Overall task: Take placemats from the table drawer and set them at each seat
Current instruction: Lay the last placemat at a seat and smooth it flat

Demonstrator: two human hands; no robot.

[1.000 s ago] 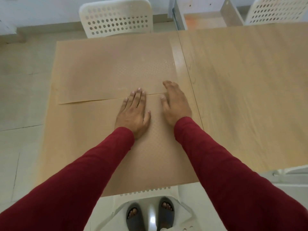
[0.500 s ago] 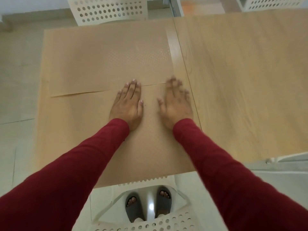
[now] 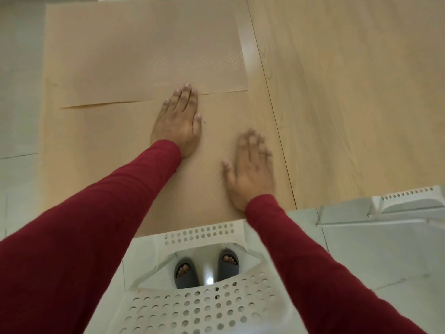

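Two tan placemats lie on the left wooden table. The near placemat point(image 3: 115, 150) reaches to the table's front edge; the far placemat point(image 3: 134, 51) meets it along a seam. My left hand point(image 3: 179, 121) rests flat on the near placemat, fingertips at the seam. My right hand point(image 3: 251, 169), blurred by motion, lies flat with spread fingers on the near placemat's right part, close to the front edge.
A second wooden table point(image 3: 356, 92) adjoins on the right. A white perforated chair point(image 3: 199, 307) stands just below the front edge, with my slippered feet seen through it. Another white chair point(image 3: 409, 201) sits at the right. Pale tiled floor lies to the left.
My right hand has slid back from the seam toward the table's front edge. My left hand stays at the seam. The view has tilted further down.
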